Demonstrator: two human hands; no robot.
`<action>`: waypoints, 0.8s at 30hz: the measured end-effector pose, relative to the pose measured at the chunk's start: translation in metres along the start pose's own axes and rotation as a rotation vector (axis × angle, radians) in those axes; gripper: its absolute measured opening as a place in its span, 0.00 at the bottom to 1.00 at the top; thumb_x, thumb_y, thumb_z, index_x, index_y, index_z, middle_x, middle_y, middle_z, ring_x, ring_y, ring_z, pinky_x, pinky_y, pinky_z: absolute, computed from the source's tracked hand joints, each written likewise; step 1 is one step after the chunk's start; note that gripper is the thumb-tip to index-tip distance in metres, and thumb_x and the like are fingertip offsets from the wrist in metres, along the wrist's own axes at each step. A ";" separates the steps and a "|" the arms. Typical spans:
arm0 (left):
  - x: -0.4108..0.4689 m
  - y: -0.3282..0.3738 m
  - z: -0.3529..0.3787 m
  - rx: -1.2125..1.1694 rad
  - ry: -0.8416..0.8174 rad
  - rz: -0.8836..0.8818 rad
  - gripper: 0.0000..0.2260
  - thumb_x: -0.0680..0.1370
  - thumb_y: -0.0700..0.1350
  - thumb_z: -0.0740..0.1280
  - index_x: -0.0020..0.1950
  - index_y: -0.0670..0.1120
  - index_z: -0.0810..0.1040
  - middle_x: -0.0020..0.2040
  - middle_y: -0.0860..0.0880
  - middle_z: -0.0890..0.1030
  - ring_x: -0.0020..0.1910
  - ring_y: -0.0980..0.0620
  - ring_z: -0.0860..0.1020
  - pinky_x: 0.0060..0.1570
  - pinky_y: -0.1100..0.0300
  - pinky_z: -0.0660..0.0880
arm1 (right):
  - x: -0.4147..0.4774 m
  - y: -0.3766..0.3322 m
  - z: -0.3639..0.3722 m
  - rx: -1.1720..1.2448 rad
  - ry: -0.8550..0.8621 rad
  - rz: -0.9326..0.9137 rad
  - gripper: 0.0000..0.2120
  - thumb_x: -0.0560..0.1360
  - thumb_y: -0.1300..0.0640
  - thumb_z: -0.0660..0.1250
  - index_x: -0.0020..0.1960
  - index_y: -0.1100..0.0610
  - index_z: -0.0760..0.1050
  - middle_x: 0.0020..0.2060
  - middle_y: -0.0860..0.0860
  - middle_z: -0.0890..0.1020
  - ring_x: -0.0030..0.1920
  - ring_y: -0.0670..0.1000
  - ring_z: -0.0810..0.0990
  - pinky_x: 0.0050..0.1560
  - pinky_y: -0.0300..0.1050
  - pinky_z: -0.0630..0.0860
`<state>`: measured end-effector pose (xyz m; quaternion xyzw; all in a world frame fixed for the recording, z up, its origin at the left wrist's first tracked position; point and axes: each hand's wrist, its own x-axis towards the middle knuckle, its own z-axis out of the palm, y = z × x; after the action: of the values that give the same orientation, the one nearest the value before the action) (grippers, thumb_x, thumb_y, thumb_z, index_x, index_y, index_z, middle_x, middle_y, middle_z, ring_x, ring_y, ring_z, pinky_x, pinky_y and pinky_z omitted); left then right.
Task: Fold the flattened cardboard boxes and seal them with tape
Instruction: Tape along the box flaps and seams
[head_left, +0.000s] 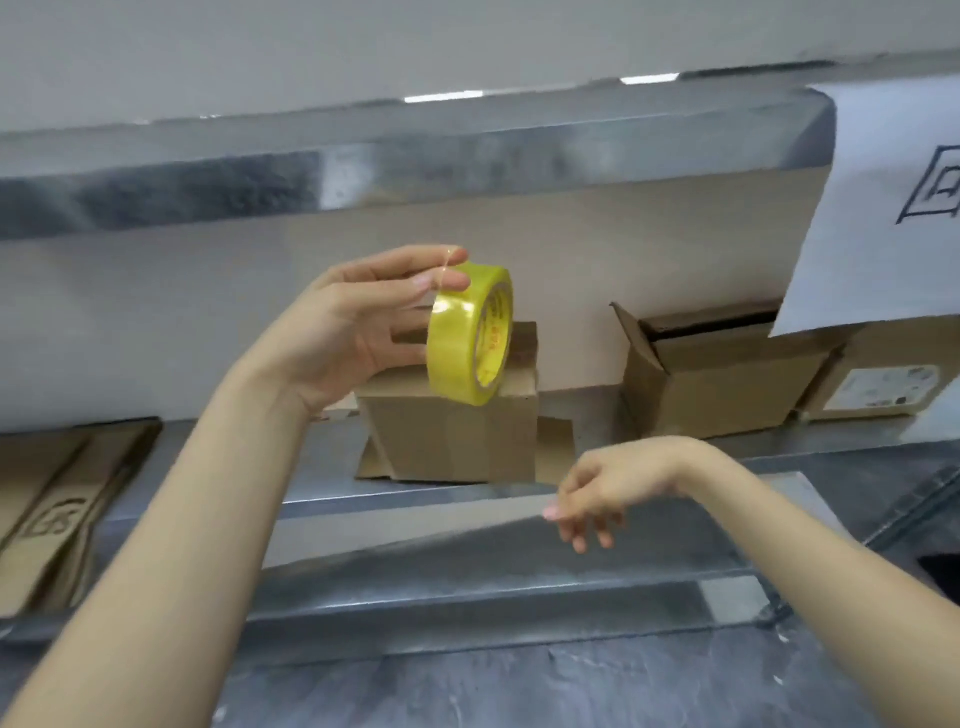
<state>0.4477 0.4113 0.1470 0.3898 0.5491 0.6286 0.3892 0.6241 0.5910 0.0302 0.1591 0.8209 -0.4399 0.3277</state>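
My left hand (353, 322) holds a yellow roll of tape (470, 332) upright in the air, thumb and fingers on its rim. Behind and below the roll stands a small folded cardboard box (452, 436) on a metal shelf (322, 467). My right hand (597, 493) hangs lower and to the right, fingers loosely curled and pointing down, with nothing clearly visible in it. Flattened cardboard boxes (57, 504) lie at the left end of the shelf.
An open cardboard box (717, 379) stands at the right on the shelf, with a labelled box (878, 384) beside it. A white paper sheet (883, 208) hangs at the top right. A metal upper ledge (363, 171) runs overhead. A dark grey counter (571, 680) lies nearest me.
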 end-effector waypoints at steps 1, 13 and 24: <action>-0.010 0.003 -0.010 0.001 0.038 0.010 0.16 0.71 0.41 0.69 0.59 0.45 0.80 0.49 0.52 0.84 0.49 0.48 0.82 0.46 0.54 0.80 | 0.007 -0.011 0.004 -0.013 -0.064 -0.027 0.18 0.78 0.42 0.62 0.50 0.57 0.79 0.45 0.51 0.83 0.37 0.45 0.78 0.39 0.36 0.71; -0.112 -0.011 -0.172 0.037 0.478 -0.016 0.18 0.72 0.39 0.66 0.62 0.44 0.78 0.56 0.50 0.83 0.53 0.49 0.81 0.49 0.52 0.78 | 0.137 -0.161 0.061 -0.087 -0.121 -0.275 0.13 0.80 0.50 0.64 0.52 0.60 0.77 0.45 0.51 0.83 0.42 0.48 0.81 0.45 0.42 0.74; -0.118 -0.051 -0.328 0.034 0.492 -0.274 0.13 0.78 0.35 0.62 0.57 0.48 0.81 0.51 0.50 0.84 0.52 0.50 0.80 0.62 0.48 0.72 | 0.331 -0.252 0.046 -0.311 0.632 -0.118 0.12 0.77 0.47 0.64 0.53 0.55 0.77 0.53 0.53 0.80 0.53 0.56 0.78 0.52 0.47 0.74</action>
<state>0.1964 0.1806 0.0588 0.1542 0.6852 0.6365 0.3187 0.2611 0.4022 -0.0567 0.1876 0.9466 -0.2571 0.0521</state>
